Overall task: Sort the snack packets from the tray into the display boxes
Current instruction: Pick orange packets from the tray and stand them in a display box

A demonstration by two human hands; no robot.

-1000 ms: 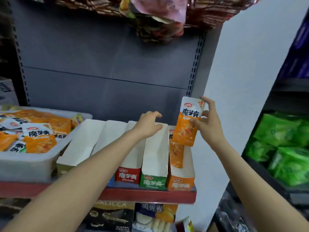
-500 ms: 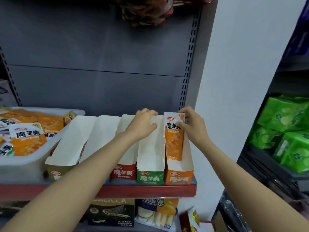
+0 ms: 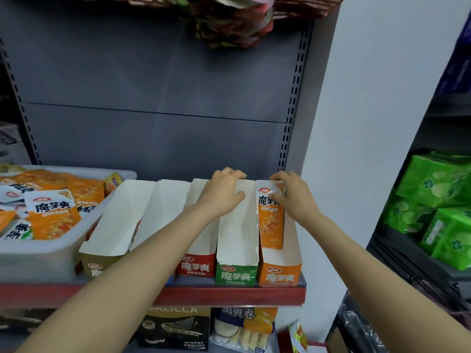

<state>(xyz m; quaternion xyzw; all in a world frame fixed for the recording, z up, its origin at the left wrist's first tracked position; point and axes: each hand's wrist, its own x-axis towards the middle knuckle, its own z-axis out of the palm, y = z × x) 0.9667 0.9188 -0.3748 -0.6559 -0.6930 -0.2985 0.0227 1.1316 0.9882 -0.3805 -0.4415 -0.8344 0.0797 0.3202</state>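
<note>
Several open display boxes stand side by side on the shelf. The orange box (image 3: 280, 272) is at the far right, the green box (image 3: 235, 275) beside it, then a red box (image 3: 195, 267). An orange snack packet (image 3: 270, 225) lies inside the orange box. My right hand (image 3: 293, 197) grips the packet's top end, thumb on its face. My left hand (image 3: 224, 193) holds the back wall between the red and green boxes, fingers curled over its edge. A white tray (image 3: 51, 253) at the left holds several orange packets (image 3: 53, 217).
The red shelf edge (image 3: 229, 294) runs below the boxes. A white wall panel (image 3: 356, 149) stands right of the orange box. Green packs (image 3: 446, 212) fill a shelf at the far right. Snack bags hang overhead (image 3: 234, 24). Wafer and egg-roll packs (image 3: 178, 329) sit on the lower shelf.
My right hand has brought the orange packet down from the air into the orange box and pushed it toward the back. My left hand has stayed on the box wall.
</note>
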